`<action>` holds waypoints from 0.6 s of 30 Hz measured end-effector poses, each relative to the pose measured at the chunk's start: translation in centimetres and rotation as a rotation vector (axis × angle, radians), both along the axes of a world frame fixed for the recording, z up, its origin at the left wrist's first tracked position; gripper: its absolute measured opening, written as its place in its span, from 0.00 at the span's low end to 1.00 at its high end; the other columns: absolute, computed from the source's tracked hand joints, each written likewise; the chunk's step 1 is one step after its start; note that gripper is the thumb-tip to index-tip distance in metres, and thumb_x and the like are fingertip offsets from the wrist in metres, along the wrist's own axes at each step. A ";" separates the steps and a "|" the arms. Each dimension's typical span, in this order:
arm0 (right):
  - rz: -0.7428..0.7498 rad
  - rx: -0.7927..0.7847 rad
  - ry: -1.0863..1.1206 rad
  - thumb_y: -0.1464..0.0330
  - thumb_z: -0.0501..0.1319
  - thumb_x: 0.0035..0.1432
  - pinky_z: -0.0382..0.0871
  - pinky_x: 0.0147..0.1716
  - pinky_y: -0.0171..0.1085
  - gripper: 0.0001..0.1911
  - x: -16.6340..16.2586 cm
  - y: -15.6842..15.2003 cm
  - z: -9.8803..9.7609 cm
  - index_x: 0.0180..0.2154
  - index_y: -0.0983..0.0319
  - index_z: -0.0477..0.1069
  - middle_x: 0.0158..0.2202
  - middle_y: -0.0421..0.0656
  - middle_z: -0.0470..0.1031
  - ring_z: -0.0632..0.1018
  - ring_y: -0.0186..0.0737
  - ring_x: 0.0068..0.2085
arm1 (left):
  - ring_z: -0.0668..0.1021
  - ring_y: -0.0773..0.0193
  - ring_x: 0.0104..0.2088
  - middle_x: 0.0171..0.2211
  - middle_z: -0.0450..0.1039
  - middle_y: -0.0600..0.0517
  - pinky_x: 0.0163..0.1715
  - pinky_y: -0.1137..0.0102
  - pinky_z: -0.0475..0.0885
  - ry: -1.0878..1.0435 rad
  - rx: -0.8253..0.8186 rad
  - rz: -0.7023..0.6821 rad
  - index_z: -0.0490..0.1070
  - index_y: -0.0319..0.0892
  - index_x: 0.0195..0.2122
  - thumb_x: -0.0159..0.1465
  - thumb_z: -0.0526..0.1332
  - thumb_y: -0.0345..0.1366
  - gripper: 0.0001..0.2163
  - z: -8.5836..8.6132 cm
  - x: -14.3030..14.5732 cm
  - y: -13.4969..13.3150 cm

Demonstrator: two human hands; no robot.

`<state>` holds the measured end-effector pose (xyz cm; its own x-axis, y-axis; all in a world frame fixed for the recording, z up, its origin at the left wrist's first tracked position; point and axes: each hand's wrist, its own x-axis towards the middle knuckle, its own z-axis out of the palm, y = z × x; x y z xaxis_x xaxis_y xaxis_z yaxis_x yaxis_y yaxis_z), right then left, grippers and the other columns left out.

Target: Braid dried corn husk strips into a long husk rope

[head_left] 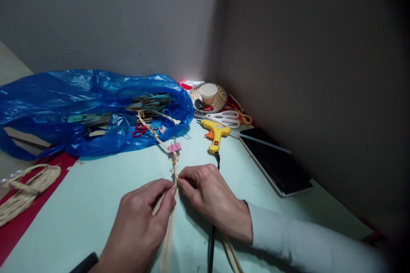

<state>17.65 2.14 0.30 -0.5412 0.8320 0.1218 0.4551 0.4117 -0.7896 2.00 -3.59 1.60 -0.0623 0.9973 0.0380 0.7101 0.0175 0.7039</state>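
Note:
A pale braid of flat straw-like strips (pixel 175 166) runs toward me down the middle of the table. A pink binder clip (pixel 174 147) grips it just beyond my fingers, and its finished length bends away to the blue bag. My left hand (pixel 141 217) pinches the strips between thumb and forefinger at the lower end of the braid. Close beside it, my right hand (pixel 208 198) is closed in a pinch at the same spot. Loose strips hang below the left hand, and others come out beneath the right wrist.
A blue plastic bag (pixel 96 81) with bundled strips and red scissors (pixel 140 131) lies at the back left. Beyond my right hand are a yellow glue gun (pixel 215 132), white scissors (pixel 226 117), a woven tray (pixel 221 99) with a cup (pixel 209 92), and a black tablet (pixel 277 162). Coiled braid (pixel 35 185) lies left.

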 end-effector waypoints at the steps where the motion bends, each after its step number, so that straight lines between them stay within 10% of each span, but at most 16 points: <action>1: 0.015 -0.008 0.014 0.74 0.55 0.59 0.50 0.25 0.32 0.13 0.1 0.0 -0.1 0.22 0.64 0.64 0.19 0.34 0.58 0.56 0.29 0.24 | 0.80 0.59 0.29 0.29 0.80 0.51 0.32 0.71 0.70 0.031 0.059 -0.025 0.79 0.45 0.35 0.64 0.59 0.39 0.09 -0.3 0.4 -0.4; 10: 0.104 -0.200 0.095 0.75 0.53 0.54 0.46 0.23 0.34 0.16 0.6 1.0 0.4 0.18 0.62 0.51 0.19 0.34 0.48 0.53 0.29 0.24 | 0.83 0.52 0.38 0.44 0.79 0.35 0.37 0.66 0.76 0.564 0.231 -0.379 0.65 0.32 0.61 0.65 0.50 0.25 0.22 -4.6 0.1 -2.6; 18: 0.025 -0.299 0.165 0.69 0.59 0.56 0.58 0.28 0.31 0.11 0.2 1.2 -0.5 0.28 0.67 0.77 0.23 0.38 0.71 0.67 0.32 0.27 | 0.80 0.54 0.29 0.33 0.79 0.43 0.27 0.66 0.70 0.636 0.281 -0.323 0.75 0.40 0.52 0.65 0.55 0.31 0.16 -3.1 0.4 -2.4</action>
